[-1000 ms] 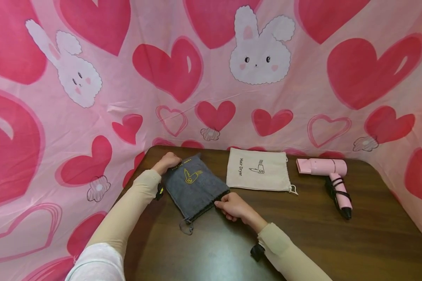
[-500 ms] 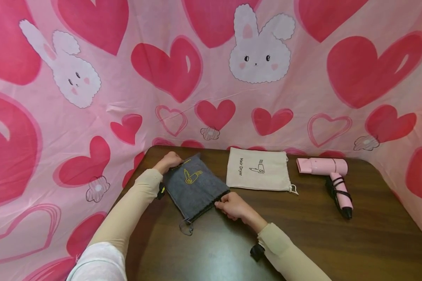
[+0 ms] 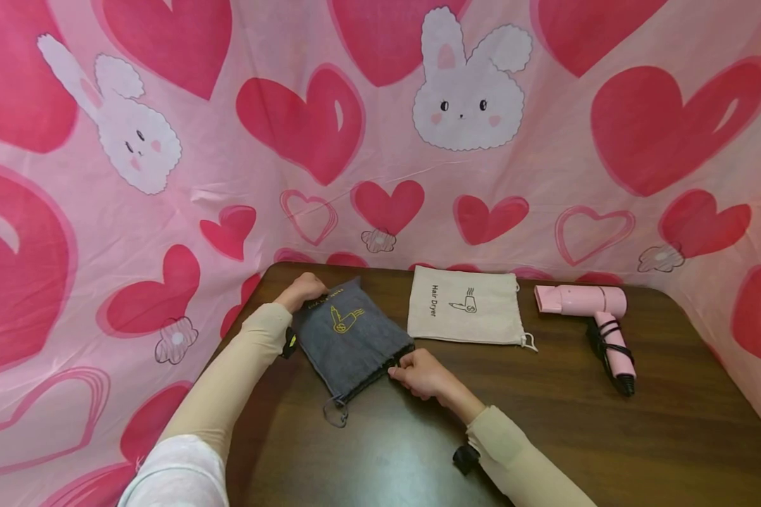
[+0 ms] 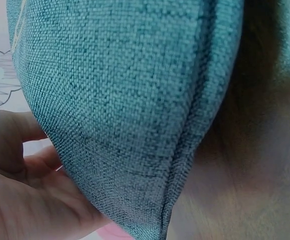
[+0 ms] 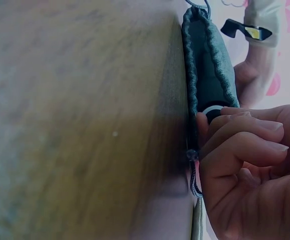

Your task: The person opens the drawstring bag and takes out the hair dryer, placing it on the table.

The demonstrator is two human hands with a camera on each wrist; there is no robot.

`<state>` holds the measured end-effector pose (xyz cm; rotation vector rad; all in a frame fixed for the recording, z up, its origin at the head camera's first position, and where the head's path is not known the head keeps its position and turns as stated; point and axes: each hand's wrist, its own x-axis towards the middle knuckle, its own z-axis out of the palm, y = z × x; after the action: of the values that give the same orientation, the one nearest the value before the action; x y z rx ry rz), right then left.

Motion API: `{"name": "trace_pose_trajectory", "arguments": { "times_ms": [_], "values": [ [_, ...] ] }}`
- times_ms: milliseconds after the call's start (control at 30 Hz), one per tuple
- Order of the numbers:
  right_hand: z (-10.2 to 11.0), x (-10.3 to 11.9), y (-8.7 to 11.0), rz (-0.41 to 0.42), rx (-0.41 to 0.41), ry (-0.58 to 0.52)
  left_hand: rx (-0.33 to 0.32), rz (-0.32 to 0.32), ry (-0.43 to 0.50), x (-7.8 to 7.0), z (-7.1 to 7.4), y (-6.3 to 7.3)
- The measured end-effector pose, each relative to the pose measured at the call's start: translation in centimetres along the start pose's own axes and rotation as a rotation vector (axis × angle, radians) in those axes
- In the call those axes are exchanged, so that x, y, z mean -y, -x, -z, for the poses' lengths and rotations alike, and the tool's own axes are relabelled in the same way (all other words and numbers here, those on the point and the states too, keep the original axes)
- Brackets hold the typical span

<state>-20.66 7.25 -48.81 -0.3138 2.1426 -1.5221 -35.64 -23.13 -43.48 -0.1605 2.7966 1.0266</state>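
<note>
A dark grey drawstring bag [image 3: 351, 338] with a yellow hair dryer print and lettering lies slanted at the table's left. My left hand [image 3: 303, 291] grips its closed upper-left end; in the left wrist view the cloth hides part of the fingers [image 4: 34, 127]. At the bag's gathered mouth, my right hand [image 3: 423, 373] has its fingers curled. Thumb and forefinger come together there around a dark round-ended thing with a white band [image 5: 214, 109], set in the parted mouth. The rest of that thing is hidden inside the bag, so its kind cannot be told.
A cream drawstring bag [image 3: 466, 306] marked "Hair Dryer" lies flat at the table's back middle. To its right is a pink hair dryer [image 3: 583, 301], its black cord wrapped round the handle. Pink heart-and-rabbit cloth [image 3: 380, 127] stands around the brown wooden table [image 3: 545, 408].
Both hands stay at the same ends of the grey bag. The right hand has shifted very slightly right and down; the bag, cream bag and hair dryer keep their places.
</note>
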Motion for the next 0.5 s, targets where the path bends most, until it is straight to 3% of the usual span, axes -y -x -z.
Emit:
{"name": "trace_pose_trajectory", "arguments": {
  "times_ms": [500],
  "values": [
    [0.03,-0.03,0.76,-0.003,-0.006,-0.014,0.016,0.028,0.018,0.44,-0.05,-0.59]
  ]
}}
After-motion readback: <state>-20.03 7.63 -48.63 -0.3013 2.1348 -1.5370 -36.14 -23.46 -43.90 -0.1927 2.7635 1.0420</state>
